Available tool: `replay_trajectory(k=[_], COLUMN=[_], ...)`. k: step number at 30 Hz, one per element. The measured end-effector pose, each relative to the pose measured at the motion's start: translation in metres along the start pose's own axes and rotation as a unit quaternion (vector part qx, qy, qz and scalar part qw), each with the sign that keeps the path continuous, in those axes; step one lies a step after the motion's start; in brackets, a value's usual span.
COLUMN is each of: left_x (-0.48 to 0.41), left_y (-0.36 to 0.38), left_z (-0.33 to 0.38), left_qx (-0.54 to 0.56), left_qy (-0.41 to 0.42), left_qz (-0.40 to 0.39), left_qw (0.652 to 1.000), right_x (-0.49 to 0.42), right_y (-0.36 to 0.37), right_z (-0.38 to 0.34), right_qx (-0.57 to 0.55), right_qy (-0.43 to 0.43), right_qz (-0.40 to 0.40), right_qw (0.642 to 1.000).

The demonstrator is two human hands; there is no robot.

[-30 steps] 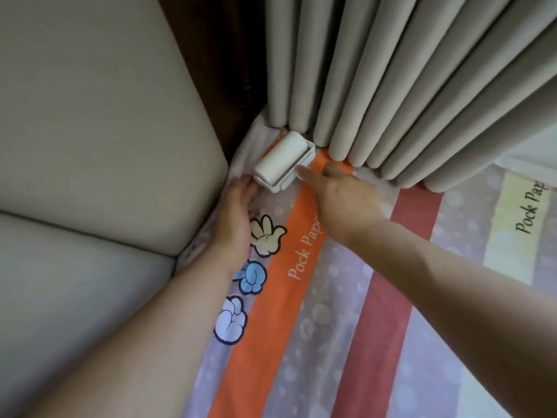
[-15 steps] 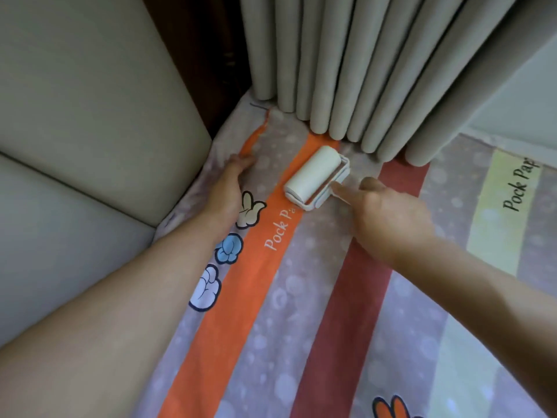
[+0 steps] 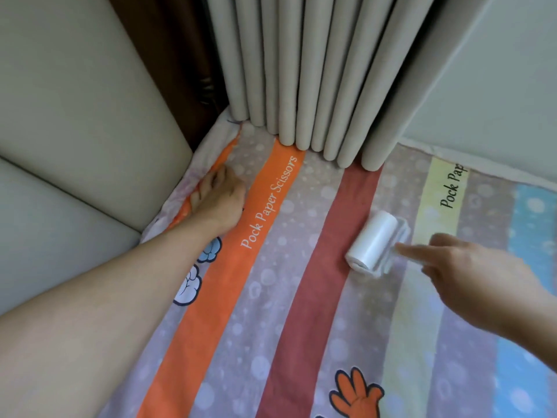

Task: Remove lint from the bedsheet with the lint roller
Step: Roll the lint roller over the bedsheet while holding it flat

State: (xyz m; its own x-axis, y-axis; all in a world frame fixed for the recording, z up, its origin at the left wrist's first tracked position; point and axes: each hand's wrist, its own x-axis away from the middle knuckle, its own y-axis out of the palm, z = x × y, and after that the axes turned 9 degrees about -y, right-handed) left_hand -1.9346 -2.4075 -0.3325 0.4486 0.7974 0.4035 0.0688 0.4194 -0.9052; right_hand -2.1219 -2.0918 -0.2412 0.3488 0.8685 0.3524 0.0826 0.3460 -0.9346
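right hand (image 3: 470,273) around lint roller (image 3: 372,242) on striped bedsheet (image 3: 301,297), left hand (image 3: 220,200) flat beside headboard (image 3: 75,101), curtain (image 3: 316,70) behind

Support: bedsheet (image 3: 301,297), spotted grey with orange, red, yellow and blue stripes, spread beneath you.
Print: "Pock Paper Scissors" on the orange stripe.
3 o'clock: white lint roller (image 3: 372,244) lying on the grey band between red and yellow, your right hand (image 3: 470,273) at its handle.
10 o'clock: your left hand (image 3: 220,200) pressing the sheet's edge.
12 o'clock: curtain (image 3: 316,86) folds touching the sheet.
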Motion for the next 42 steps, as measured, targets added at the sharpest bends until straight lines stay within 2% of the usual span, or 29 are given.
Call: replay_trajectory(k=[3,6,9,12,16,19,24,27,31,34,42], left_x=[-0.003,0.012,0.048,0.066,0.060,0.054,0.043,0.041,0.046,0.047,0.048], left_y=[-0.006,-0.007,0.008,0.035,0.056,0.062,0.061,0.055,0.049,0.047,0.029], left_z=[0.000,-0.002,-0.015,-0.043,-0.062,-0.065,-0.073,-0.071,-0.058,-0.051,-0.034], left_qx=[-0.040,0.013,0.153,0.121,0.096,0.170,0.287,0.267,0.124,0.073,0.079], left_qy=[0.002,0.010,0.073,0.096,0.089,0.070,0.071,0.060,0.064,0.033,-0.028], left_qz=[-0.028,-0.010,0.069,0.144,0.146,0.132,0.055,0.049,0.051,0.053,0.027], left_qw=[0.999,1.000,0.983,0.977,0.980,0.974,0.954,0.960,0.989,0.995,0.996], right_x=[0.019,0.020,-0.018,-0.086,-0.163,-0.179,-0.138,-0.106,-0.078,-0.068,0.005], right_y=[-0.006,-0.029,-0.052,-0.049,-0.039,-0.031,-0.008,-0.001,0.008,0.009,0.016], right_z=[0.019,0.000,-0.052,-0.103,-0.161,-0.177,-0.157,-0.149,-0.135,-0.127,-0.091], right_qx=[-0.027,-0.020,-0.048,-0.114,-0.202,-0.205,-0.155,-0.125,-0.126,-0.126,-0.103], right_qy=[0.039,0.039,0.011,-0.019,-0.027,-0.034,-0.038,-0.032,-0.018,-0.018,-0.012], right_qz=[-0.011,0.032,0.053,0.075,0.063,0.048,0.040,0.016,0.038,0.049,0.016], right_qw=[0.999,0.999,0.997,0.990,0.977,0.977,0.986,0.992,0.991,0.991,0.995])
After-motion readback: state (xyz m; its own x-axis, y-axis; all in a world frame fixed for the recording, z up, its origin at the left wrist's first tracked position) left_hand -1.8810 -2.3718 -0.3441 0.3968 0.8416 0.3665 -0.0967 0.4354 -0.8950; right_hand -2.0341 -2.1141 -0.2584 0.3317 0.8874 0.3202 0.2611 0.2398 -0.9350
